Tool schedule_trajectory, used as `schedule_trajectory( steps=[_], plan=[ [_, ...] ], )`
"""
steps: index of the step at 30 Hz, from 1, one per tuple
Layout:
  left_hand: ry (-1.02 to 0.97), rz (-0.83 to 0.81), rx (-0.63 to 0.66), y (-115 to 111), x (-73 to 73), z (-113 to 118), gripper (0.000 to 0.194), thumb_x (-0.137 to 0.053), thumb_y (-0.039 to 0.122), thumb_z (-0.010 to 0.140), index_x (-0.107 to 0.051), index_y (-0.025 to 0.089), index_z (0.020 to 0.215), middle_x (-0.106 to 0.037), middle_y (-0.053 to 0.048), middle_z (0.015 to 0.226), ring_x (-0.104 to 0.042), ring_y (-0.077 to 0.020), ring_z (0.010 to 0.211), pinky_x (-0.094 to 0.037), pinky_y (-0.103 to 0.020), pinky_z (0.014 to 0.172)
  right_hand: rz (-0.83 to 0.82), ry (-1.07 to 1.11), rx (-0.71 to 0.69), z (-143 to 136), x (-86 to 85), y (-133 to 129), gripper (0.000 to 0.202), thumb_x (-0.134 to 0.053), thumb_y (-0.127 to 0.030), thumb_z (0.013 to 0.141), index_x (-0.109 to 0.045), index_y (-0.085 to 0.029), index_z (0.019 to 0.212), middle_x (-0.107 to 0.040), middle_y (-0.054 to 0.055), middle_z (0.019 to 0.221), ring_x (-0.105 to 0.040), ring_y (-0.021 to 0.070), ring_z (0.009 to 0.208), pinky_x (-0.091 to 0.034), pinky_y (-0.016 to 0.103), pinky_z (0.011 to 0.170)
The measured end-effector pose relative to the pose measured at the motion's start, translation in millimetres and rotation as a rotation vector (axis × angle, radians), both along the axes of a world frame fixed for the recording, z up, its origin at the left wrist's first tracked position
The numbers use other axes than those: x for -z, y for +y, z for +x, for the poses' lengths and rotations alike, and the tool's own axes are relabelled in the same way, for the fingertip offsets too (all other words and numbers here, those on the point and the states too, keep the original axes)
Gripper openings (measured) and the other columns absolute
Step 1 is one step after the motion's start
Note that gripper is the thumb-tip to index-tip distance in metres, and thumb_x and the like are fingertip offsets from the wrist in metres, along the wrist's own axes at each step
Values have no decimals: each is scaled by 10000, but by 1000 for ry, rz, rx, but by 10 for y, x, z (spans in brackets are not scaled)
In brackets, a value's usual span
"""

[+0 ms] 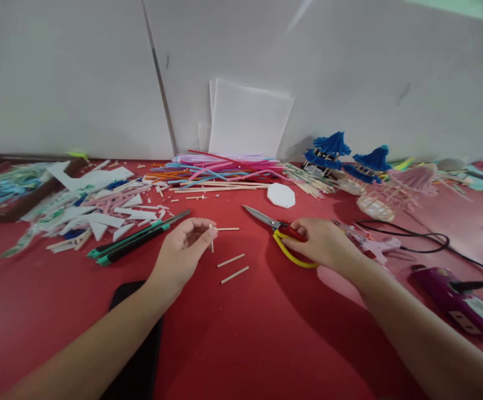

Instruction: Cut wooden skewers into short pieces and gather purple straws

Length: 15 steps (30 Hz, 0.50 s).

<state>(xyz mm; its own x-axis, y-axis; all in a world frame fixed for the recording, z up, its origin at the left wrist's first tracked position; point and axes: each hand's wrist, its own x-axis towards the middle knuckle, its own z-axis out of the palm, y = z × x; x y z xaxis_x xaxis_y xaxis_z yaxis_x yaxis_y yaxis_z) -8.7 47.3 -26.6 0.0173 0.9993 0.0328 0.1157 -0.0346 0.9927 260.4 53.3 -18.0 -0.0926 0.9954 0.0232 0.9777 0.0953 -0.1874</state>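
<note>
My left hand (185, 244) is closed in a pinch on a short wooden stick (212, 245), which points down from between thumb and fingers. A similar stick (228, 229) reaches right from the fingertips; whether it is held or lies on the table I cannot tell. Two more short sticks, an upper piece (230, 260) and a lower piece (234, 275), lie slanted below. On the right, my right hand (318, 241) grips scissors (285, 229) by the red handle; the yellow handle loop hangs below. The blades look closed and point to the upper left.
A utility knife (141, 241) and white foam scraps (95, 216) lie left, above a black phone (135, 339). Coloured pipe cleaners (228, 166) and a white octagon (281, 195) are behind. Right are blue-roofed models (328, 150), a pink glue gun (377, 244), a cable and a purple power strip (460, 300).
</note>
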Motion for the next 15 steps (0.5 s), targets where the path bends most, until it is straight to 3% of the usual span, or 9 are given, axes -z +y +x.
schedule_trajectory(
  steps=[3,5,9,12,15],
  plan=[
    [214,97,48,-6,-10,-3,218,-614,387,767,-602,181,836,-636,-15,759,-587,-123,637,-469,-228,586,-30,92,-69,124,-209,34,267,-538,-447,772,-649,-205,778,-670,25,721,-592,156,643,-363,244,558],
    [399,177,76,-14,-13,7,200,-590,384,785,-614,194,845,-656,-24,789,-608,-146,688,-464,-234,588,53,96,-43,216,-374,123,247,-523,-410,788,-660,-207,764,-674,22,715,-596,154,649,-374,247,574],
    [661,296,179,-25,17,36,193,-512,357,835,-619,210,900,-669,-42,861,-611,-179,755,-462,-268,623,239,-29,76,447,-605,567,235,-522,-346,789,-666,-166,833,-683,59,769,-611,179,715,-390,257,617],
    [771,289,249,-25,68,39,192,-484,316,844,-596,198,948,-653,-59,893,-595,-211,828,-466,-325,708,88,-311,90,607,-592,1016,290,-436,-265,838,-645,-140,995,-684,96,929,-617,210,860,-401,270,672],
    [780,269,262,-27,101,28,188,-480,282,839,-577,191,972,-637,-65,920,-578,-217,860,-459,-357,762,-67,-383,41,661,-438,1364,212,-518,-244,808,-672,-141,911,-686,92,916,-624,214,866,-423,259,682]
  ],
)
